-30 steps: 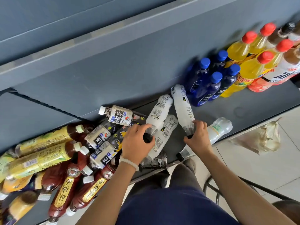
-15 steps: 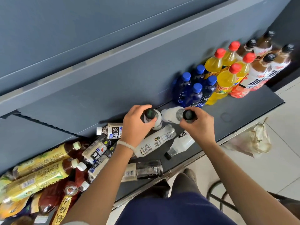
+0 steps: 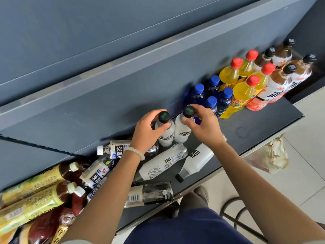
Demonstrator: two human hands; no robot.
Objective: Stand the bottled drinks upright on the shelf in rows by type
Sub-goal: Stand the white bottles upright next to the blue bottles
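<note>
Two white bottles with black caps are held upright, side by side and touching, near the back of a dark grey shelf (image 3: 263, 124): the left bottle (image 3: 166, 134) is gripped at the neck by the left hand (image 3: 149, 131), its fingers curled round just under the cap, while the right bottle (image 3: 182, 131) is pinched at the cap by the fingers of the right hand (image 3: 204, 127). A pale bead bracelet (image 3: 136, 152) is worn on the left wrist. Just to the right, four blue-capped dark blue bottles (image 3: 211, 95) are seen standing in two rows, followed by four red-capped yellow bottles (image 3: 242, 90) and four black-capped brown bottles (image 3: 281, 76). Nearer the shelf's front edge, two more white bottles (image 3: 163, 164) are left lying on their sides, beside a fallen dark bottle (image 3: 151, 192). At far left, tea bottles with yellow labels (image 3: 35, 191) and white-capped bottles with white labels (image 3: 95, 175) are heaped on their sides.
</note>
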